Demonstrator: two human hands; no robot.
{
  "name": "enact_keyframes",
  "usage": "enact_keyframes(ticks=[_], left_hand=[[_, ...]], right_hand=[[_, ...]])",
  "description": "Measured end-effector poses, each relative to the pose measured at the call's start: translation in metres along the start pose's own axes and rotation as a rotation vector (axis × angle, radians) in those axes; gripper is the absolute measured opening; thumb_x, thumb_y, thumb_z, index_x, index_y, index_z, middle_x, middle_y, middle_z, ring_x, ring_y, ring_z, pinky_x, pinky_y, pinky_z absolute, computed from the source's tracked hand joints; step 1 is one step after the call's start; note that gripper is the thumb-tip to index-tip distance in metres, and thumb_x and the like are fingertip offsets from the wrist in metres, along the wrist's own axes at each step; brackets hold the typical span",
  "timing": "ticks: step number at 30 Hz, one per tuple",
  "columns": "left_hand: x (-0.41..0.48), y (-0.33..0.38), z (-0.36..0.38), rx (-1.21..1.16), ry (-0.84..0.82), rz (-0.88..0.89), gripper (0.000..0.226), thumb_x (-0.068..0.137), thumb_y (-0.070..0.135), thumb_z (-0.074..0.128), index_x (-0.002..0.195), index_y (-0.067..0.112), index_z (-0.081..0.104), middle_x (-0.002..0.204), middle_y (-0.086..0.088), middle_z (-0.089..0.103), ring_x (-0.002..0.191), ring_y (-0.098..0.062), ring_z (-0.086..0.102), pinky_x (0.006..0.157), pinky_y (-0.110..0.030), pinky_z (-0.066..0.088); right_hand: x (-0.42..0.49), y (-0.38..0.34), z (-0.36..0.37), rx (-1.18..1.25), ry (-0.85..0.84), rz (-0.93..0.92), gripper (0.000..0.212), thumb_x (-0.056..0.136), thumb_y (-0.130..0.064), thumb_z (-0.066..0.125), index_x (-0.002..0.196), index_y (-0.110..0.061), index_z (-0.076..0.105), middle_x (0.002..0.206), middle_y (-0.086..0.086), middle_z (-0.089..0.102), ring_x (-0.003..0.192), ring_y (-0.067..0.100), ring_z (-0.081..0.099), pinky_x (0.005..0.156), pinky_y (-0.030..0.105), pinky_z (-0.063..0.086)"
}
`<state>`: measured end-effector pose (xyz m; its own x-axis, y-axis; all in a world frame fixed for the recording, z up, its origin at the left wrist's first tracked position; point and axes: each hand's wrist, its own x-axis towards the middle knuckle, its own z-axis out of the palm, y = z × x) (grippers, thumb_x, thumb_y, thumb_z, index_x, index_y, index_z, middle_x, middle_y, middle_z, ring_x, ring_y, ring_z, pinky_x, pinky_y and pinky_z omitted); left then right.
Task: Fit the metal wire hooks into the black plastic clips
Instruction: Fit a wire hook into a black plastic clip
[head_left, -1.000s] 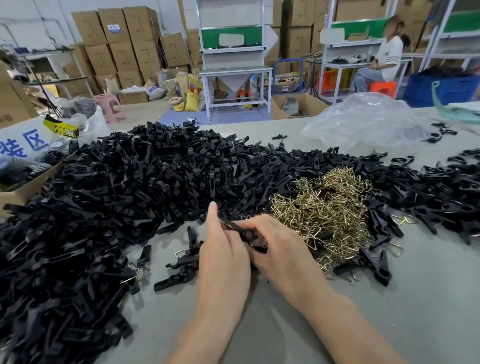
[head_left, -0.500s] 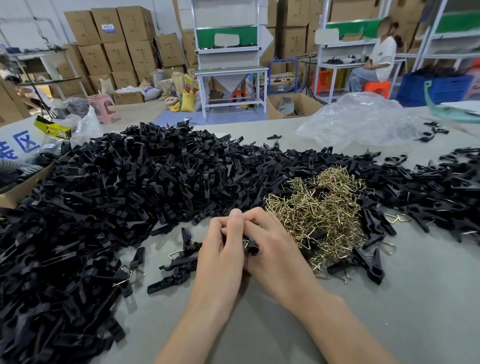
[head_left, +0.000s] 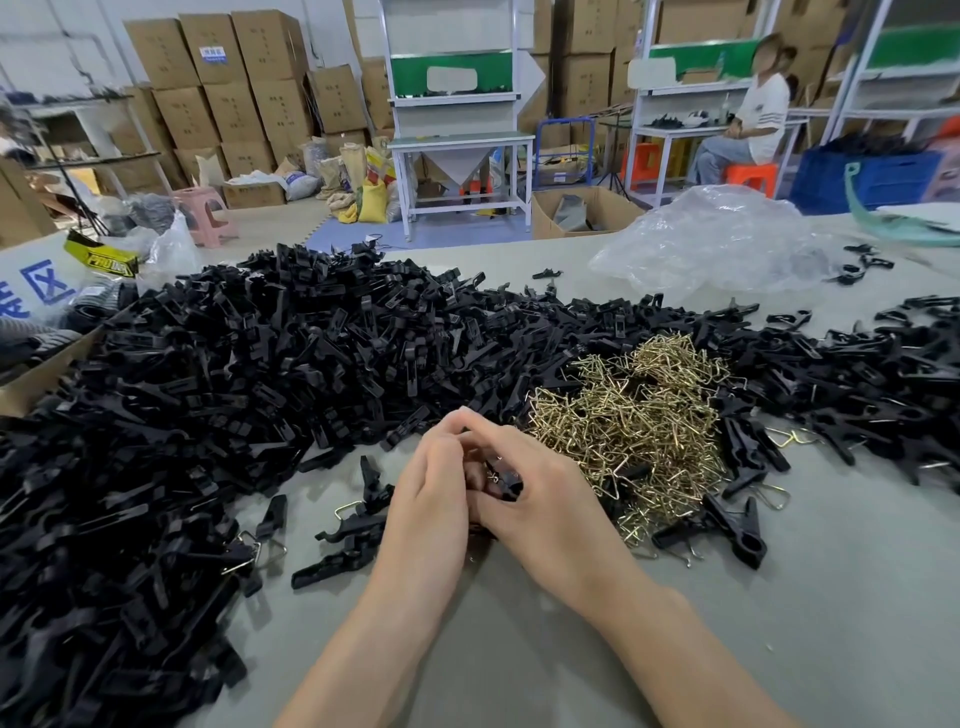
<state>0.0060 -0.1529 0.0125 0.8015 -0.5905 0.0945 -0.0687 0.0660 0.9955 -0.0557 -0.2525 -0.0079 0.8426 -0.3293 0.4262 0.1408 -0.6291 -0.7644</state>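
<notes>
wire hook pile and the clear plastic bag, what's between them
In the head view, a band of black clips separates the wire hook pile from the clear plastic bag, with a thin strip of grey table nearest the bag.

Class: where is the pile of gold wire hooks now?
Head view, right of centre: the wire hook pile lies just beyond the right hand, with black clips around it.

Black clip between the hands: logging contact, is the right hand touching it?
Touching. Head view shows the right hand gripping the black clip, fingers curled against it.
</notes>
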Motion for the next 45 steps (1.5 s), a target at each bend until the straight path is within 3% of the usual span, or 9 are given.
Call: enact_keyframes(ticks=[6, 9, 11, 19, 23, 27, 30, 38, 45], left_hand=[[0.000, -0.002, 0.000, -0.077, -0.015, 0.007, 0.031, 0.100, 0.014, 0.032, 0.091, 0.008, 0.062, 0.069, 0.002, 0.055, 0.065, -0.008, 0.054, 0.053, -0.015, 0.045], [-0.001, -0.002, 0.001, -0.024, 0.020, 0.000, 0.031, 0.103, 0.020, 0.040, 0.095, 0.030, 0.069, 0.077, 0.016, 0.067, 0.072, 0.003, 0.062, 0.063, -0.009, 0.047], [-0.001, -0.005, 0.000, 0.027, 0.048, -0.007, 0.031, 0.103, 0.026, 0.043, 0.118, 0.045, 0.062, 0.101, 0.032, 0.069, 0.095, 0.016, 0.061, 0.082, -0.010, 0.046], [0.000, 0.001, -0.002, -0.235, 0.098, -0.249, 0.034, 0.096, 0.023, 0.046, 0.115, 0.038, 0.069, 0.086, -0.004, 0.077, 0.077, -0.014, 0.071, 0.074, -0.032, 0.053], [0.001, 0.007, -0.001, -0.447, 0.149, -0.366, 0.034, 0.094, 0.042, 0.050, 0.097, 0.025, 0.079, 0.085, -0.005, 0.077, 0.063, -0.018, 0.073, 0.050, -0.028, 0.055], [0.006, 0.005, -0.002, -0.385, 0.167, -0.405, 0.050, 0.101, 0.053, 0.040, 0.105, 0.016, 0.074, 0.084, -0.007, 0.078, 0.058, -0.020, 0.070, 0.054, -0.030, 0.054], [0.005, 0.005, -0.002, -0.390, 0.198, -0.413, 0.051, 0.103, 0.050, 0.039, 0.101, 0.016, 0.077, 0.067, -0.008, 0.067, 0.049, -0.019, 0.062, 0.048, -0.029, 0.050], [0.005, 0.009, -0.008, -0.472, 0.117, -0.408, 0.051, 0.098, 0.056, 0.047, 0.112, 0.012, 0.071, 0.071, -0.009, 0.052, 0.069, -0.025, 0.057, 0.067, -0.039, 0.054], [0.007, 0.010, -0.020, -0.491, -0.037, -0.412, 0.060, 0.094, 0.063, 0.046, 0.115, 0.015, 0.075, 0.116, -0.020, 0.070, 0.096, -0.036, 0.065, 0.084, -0.046, 0.058]], right_hand=[[-0.001, 0.003, -0.001, 0.037, -0.010, 0.047, 0.069, 0.081, -0.033, 0.067, 0.146, -0.041, 0.048, 0.116, -0.016, 0.065, 0.106, 0.008, 0.063, 0.097, 0.032, 0.050], [-0.001, 0.003, -0.001, 0.027, -0.015, 0.040, 0.065, 0.087, -0.016, 0.072, 0.145, -0.036, 0.051, 0.118, -0.014, 0.065, 0.108, 0.008, 0.062, 0.098, 0.031, 0.049], [-0.001, 0.003, -0.001, -0.003, -0.008, 0.002, 0.059, 0.088, -0.015, 0.071, 0.143, -0.030, 0.055, 0.124, -0.016, 0.063, 0.116, 0.003, 0.059, 0.102, 0.026, 0.046], [-0.001, 0.009, 0.003, -0.182, -0.009, -0.075, 0.041, 0.086, -0.022, 0.071, 0.126, -0.029, 0.068, 0.118, -0.021, 0.057, 0.108, 0.006, 0.053, 0.094, 0.027, 0.045], [0.000, 0.005, 0.005, -0.362, 0.006, -0.143, 0.045, 0.088, -0.042, 0.055, 0.128, -0.027, 0.069, 0.120, -0.012, 0.061, 0.103, 0.013, 0.052, 0.094, 0.027, 0.043], [0.000, 0.002, 0.005, -0.447, -0.034, -0.183, 0.044, 0.087, -0.025, 0.064, 0.131, -0.023, 0.067, 0.120, -0.005, 0.061, 0.106, 0.019, 0.055, 0.095, 0.037, 0.047], [-0.003, 0.001, 0.004, -0.332, -0.070, -0.146, 0.050, 0.087, -0.020, 0.070, 0.137, -0.027, 0.063, 0.120, -0.010, 0.056, 0.108, 0.010, 0.051, 0.098, 0.032, 0.044], [-0.004, -0.004, 0.003, -0.047, -0.031, -0.104, 0.032, 0.088, -0.034, 0.076, 0.120, -0.029, 0.071, 0.120, -0.015, 0.058, 0.112, 0.007, 0.057, 0.095, 0.024, 0.046], [-0.004, -0.001, 0.003, -0.086, -0.029, -0.101, 0.027, 0.091, -0.040, 0.072, 0.117, -0.033, 0.069, 0.122, -0.023, 0.051, 0.111, 0.008, 0.053, 0.096, 0.032, 0.047]])
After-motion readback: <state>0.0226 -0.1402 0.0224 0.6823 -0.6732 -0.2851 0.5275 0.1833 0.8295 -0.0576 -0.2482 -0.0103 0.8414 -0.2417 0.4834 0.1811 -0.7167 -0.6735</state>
